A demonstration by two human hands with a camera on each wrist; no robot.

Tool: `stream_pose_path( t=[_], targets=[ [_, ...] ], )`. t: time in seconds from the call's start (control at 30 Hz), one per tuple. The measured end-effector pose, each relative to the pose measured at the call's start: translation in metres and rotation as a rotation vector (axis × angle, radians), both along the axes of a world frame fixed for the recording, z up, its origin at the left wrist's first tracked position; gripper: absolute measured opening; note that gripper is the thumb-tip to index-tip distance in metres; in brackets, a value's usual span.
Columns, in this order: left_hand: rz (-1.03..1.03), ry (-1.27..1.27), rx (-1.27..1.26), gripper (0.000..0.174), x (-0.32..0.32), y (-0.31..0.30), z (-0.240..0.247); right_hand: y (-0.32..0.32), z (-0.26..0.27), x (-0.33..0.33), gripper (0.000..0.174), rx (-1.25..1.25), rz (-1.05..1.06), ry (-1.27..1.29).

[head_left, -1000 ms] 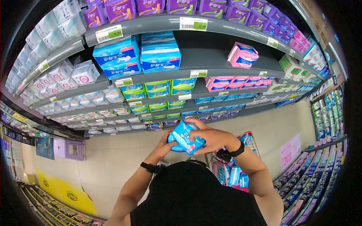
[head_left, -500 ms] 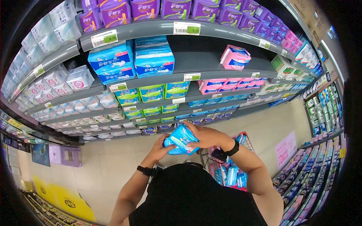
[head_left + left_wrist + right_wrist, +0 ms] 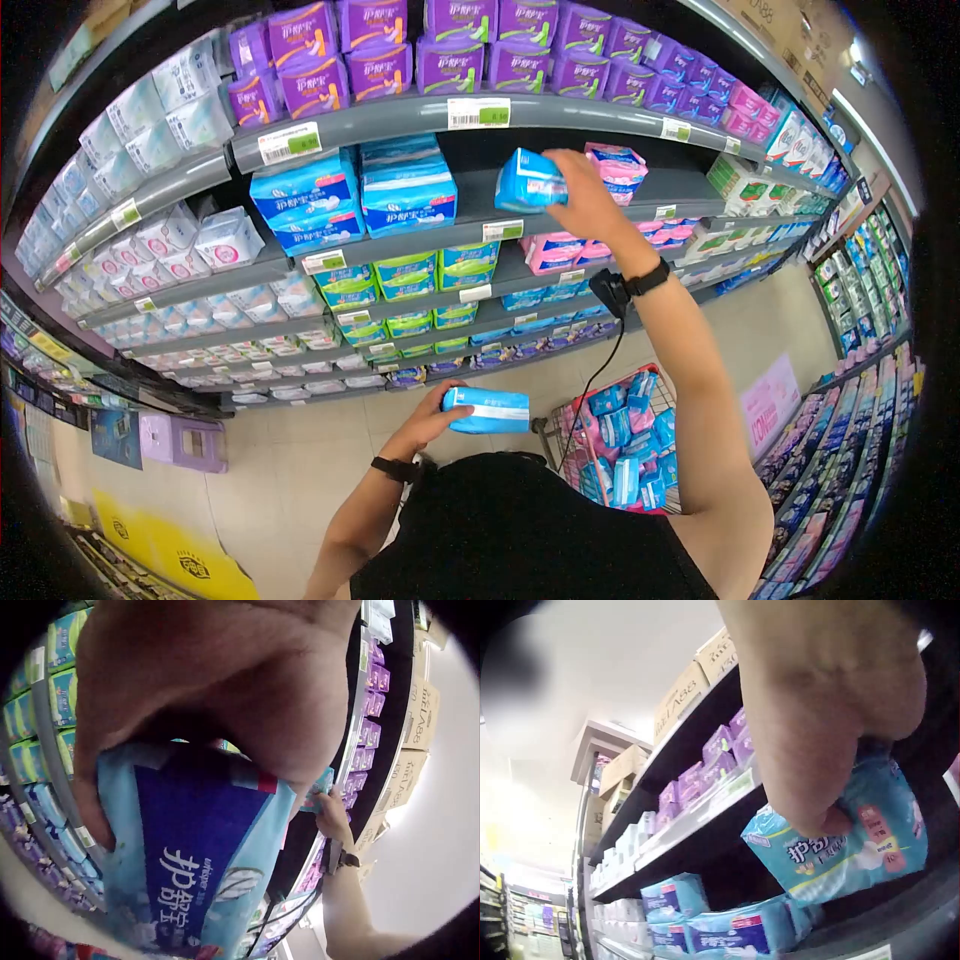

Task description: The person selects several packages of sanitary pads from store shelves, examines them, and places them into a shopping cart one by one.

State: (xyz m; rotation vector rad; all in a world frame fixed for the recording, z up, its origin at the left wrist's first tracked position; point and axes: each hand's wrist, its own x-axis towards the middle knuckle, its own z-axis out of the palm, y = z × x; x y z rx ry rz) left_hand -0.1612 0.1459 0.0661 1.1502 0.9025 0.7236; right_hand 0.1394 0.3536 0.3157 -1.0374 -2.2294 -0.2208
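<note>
My left hand (image 3: 432, 420) grips one end of a blue pack of sanitary pads (image 3: 500, 412) low in front of my body. In the left wrist view that pack (image 3: 199, 877) shows a dark blue panel with white lettering. My right hand (image 3: 590, 205) reaches out to the upper shelf and holds a second blue sanitary pad pack (image 3: 524, 184) over the dark gap there. Fingers and thumb clasp this pack (image 3: 847, 851) from above in the right wrist view. Just right of it on the shelf sits a pink pack (image 3: 616, 172).
Stacked blue packs (image 3: 405, 195) stand left of the gap on the same shelf (image 3: 465, 225). Purple packs (image 3: 450, 65) line the shelf above. A wire shopping cart (image 3: 565, 455) filled with blue and pink packs stands by my right side. A purple stool (image 3: 185, 445) is at left.
Both hands were together on the blue packs before my body. Now the right hand has carried one up and forward to the shelf, while the left keeps the other low.
</note>
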Motion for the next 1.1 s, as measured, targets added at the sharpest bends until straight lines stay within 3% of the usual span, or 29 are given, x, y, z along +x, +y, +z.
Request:
stream_pose_path(
  t=[0.13,0.23,0.37,0.4,0.63,0.83,0.93,1.03,1.1],
  targets=[
    [0.011,-0.024,0.038,0.044,-0.004,-0.007,0.005,0.055,-0.016,-0.001,0.066,0.06,-0.118,-0.043],
    [0.021,-0.046,0.012,0.044,-0.009,-0.012,-0.005,0.074,-0.039,-0.016,0.07,-0.11,-0.127,-0.108],
    [0.083,-0.048,0.006,0.044,-0.02,-0.021,0.0,0.085,-0.044,-0.034,0.071,-0.272,0.017,-0.211],
    [0.1,-0.051,0.011,0.044,-0.023,-0.024,0.003,0.071,-0.023,-0.044,0.071,-0.471,0.01,-0.222],
    [0.11,-0.01,-0.016,0.044,-0.026,-0.03,-0.012,0.086,-0.003,-0.05,0.075,-0.667,-0.022,-0.449],
    [0.089,-0.007,-0.014,0.044,-0.03,-0.029,-0.009,0.079,0.0,-0.05,0.07,-0.628,-0.184,-0.516],
    [0.075,-0.006,0.003,0.041,-0.028,-0.029,-0.011,0.071,0.005,-0.052,0.078,-0.676,-0.255,-0.51],
    [0.057,0.013,0.014,0.041,-0.024,-0.027,-0.012,0.064,0.001,-0.053,0.082,-0.568,-0.355,-0.567],
    [0.041,0.012,0.026,0.041,-0.022,-0.028,-0.009,0.07,-0.011,-0.041,0.087,-0.564,-0.27,-0.518]
  ],
)
